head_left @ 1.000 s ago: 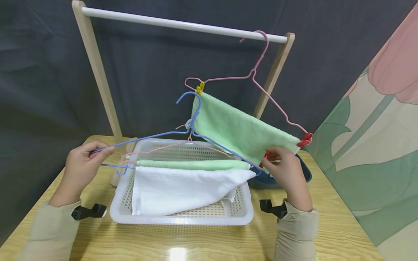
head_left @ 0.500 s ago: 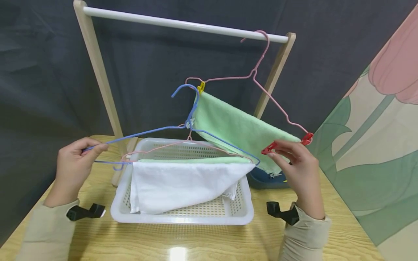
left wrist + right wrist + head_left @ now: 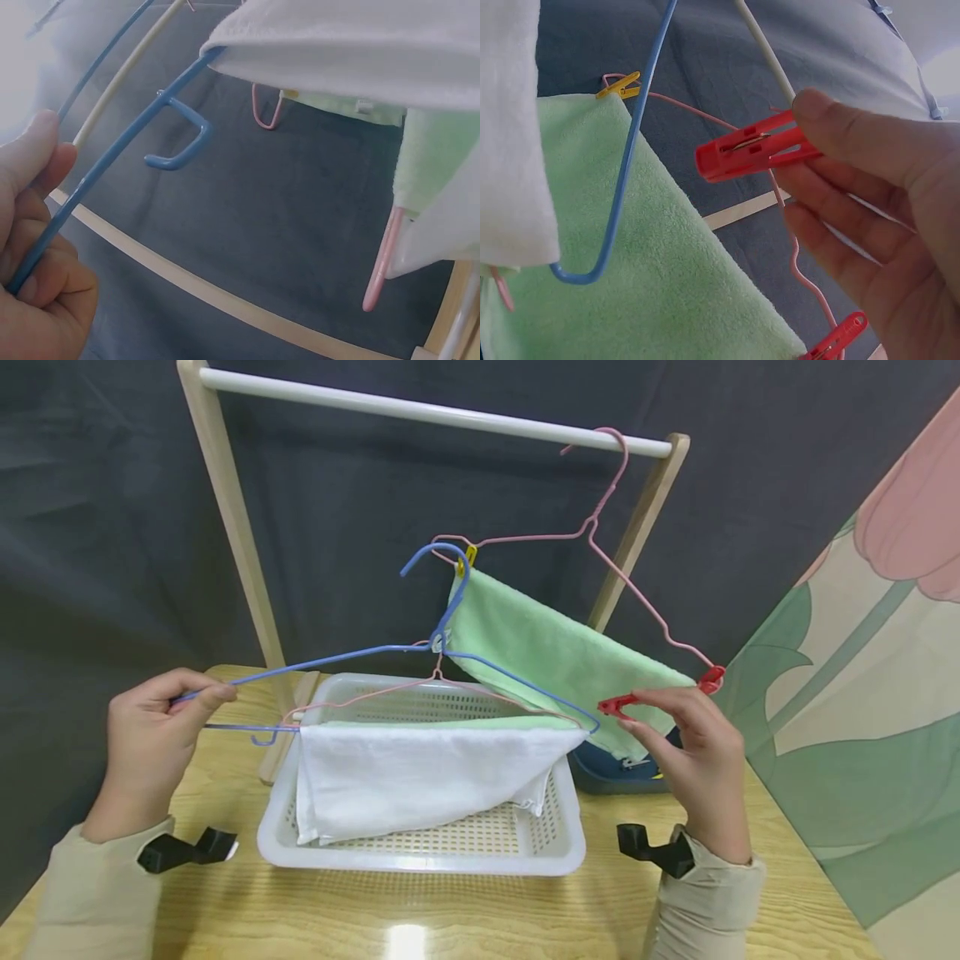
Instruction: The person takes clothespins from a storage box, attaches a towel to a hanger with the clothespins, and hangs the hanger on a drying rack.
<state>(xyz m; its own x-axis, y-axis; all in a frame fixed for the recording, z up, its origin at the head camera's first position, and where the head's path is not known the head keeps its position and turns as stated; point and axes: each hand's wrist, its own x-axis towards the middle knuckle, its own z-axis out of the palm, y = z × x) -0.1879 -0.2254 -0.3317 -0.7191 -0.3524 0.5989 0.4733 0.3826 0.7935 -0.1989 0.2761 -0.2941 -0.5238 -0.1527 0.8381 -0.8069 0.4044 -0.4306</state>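
My left hand [image 3: 161, 727] grips the left end of a blue hanger [image 3: 337, 657], its fingers curled round the wire. A white towel [image 3: 420, 781] is draped over the hanger's lower bar, above the basket. Between thumb and fingers, my right hand [image 3: 693, 739] pinches a red clothespin [image 3: 617, 705] just right of the hanger's right corner. In the right wrist view the clothespin [image 3: 742, 146] points toward the blue wire, apart from it and from the white towel. Behind it, a green towel [image 3: 555, 643] hangs from a pink hanger [image 3: 532, 539], clipped by yellow and red clothespins.
A white rack bar [image 3: 420, 410] on wooden posts stands at the back. Under the white towel sits a white plastic basket [image 3: 420, 862] with another pink hanger [image 3: 375, 692] and green towel over it. A dark blue bin [image 3: 615, 781] stands right of the basket.
My right hand has lifted the red clothespin from over the bin area and turned it leftward. My left hand has shifted left, and the blue hanger has risen and leveled with the white towel.
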